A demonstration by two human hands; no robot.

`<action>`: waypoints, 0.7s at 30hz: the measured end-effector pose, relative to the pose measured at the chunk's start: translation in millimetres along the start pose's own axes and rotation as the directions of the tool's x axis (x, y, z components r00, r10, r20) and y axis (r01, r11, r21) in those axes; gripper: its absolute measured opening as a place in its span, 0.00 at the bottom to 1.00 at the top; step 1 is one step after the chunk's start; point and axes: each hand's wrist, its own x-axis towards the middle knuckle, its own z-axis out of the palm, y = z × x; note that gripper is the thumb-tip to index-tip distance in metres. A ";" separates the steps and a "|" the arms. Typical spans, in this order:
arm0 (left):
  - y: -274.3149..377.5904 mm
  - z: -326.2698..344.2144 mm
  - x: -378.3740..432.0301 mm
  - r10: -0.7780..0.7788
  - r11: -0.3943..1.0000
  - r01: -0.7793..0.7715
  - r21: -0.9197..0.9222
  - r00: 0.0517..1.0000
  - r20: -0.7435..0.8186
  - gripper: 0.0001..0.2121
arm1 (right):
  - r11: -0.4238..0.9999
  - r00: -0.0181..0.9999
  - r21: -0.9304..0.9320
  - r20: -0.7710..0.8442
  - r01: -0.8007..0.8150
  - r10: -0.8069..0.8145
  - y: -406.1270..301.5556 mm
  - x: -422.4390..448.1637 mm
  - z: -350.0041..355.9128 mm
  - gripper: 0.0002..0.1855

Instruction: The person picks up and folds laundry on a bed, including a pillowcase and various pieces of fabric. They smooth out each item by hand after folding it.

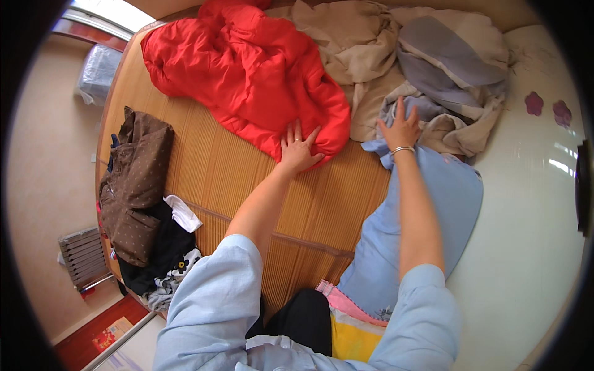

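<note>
My left hand [299, 150] rests on the near edge of a bunched red quilt [260, 74], palm down with the fingers spread. A ring is on one finger. My right hand [402, 131], with a bangle at the wrist, has its fingers apart over the rumpled grey and beige bedding [445, 69]. Whether those fingertips press on the cloth, I cannot tell. Below that wrist lies a light blue pillow [431, 195], partly covered by my forearm. Between the red quilt and the grey bedding is a beige crumpled cloth [357, 51]. Everything lies on a bamboo-slat mat [315, 208].
Brown dotted folded clothing [141, 181] and black clothing [171, 236] are piled along the mat's left edge, beside a white cloth [183, 213]. A pale headboard [524, 232] borders the right side. Pink and yellow fabric [357, 334] lies near my knee. A radiator [86, 255] stands left.
</note>
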 end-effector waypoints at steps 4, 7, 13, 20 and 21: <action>-8.0 18.3 3.7 0.059 0.997 -0.064 -0.042 0.992 -0.107 0.41 | 0.964 0.927 -0.241 0.326 -0.109 0.187 -3.7 17.2 8.5 0.39; -6.3 26.0 3.0 0.062 0.995 -0.073 -0.065 0.987 -0.150 0.37 | 0.985 0.988 -0.170 0.139 -0.041 0.066 15.2 21.3 36.6 0.36; -1.1 31.5 4.3 0.072 0.987 -0.099 -0.126 0.977 -0.200 0.33 | 0.989 0.991 0.057 -0.034 0.133 -0.131 23.4 28.3 56.2 0.14; -58.4 30.7 9.8 0.095 0.856 -0.167 -0.489 0.981 -0.169 0.28 | 0.837 0.967 0.546 0.201 0.022 -0.156 -112.6 -71.1 51.3 0.14; -62.1 32.9 -4.8 0.066 0.741 -0.140 -0.656 0.988 -0.137 0.27 | 0.821 0.916 0.568 0.355 -0.051 -0.189 -124.6 -89.3 44.6 0.12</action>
